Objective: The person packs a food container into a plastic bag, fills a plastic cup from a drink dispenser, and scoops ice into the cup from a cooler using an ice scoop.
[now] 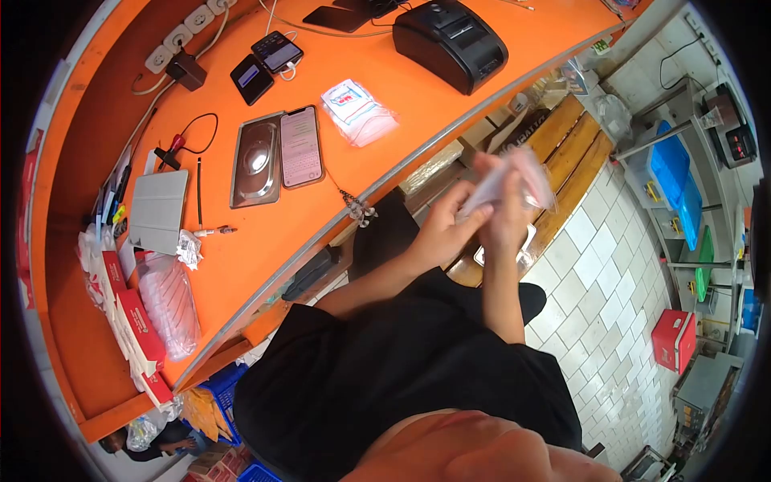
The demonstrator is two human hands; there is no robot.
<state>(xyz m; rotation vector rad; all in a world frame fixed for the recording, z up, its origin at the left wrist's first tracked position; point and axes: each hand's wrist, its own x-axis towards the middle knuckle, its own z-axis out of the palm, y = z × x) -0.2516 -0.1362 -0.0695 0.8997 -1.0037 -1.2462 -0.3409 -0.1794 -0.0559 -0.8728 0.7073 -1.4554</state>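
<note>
Packet (539, 183) in clear plastic, pinkish and blurred, sits between the left hand (446, 223) and the right hand (502, 227), out past the edge of the orange surface (241, 249). Fingers (483, 213) of both hands are grasping it, the left ones at its near end. On the surface, a printed bundle (357, 112) lies near a lit phone (301, 149); a black printer (450, 44) stands farther along, close to the edge.
</note>
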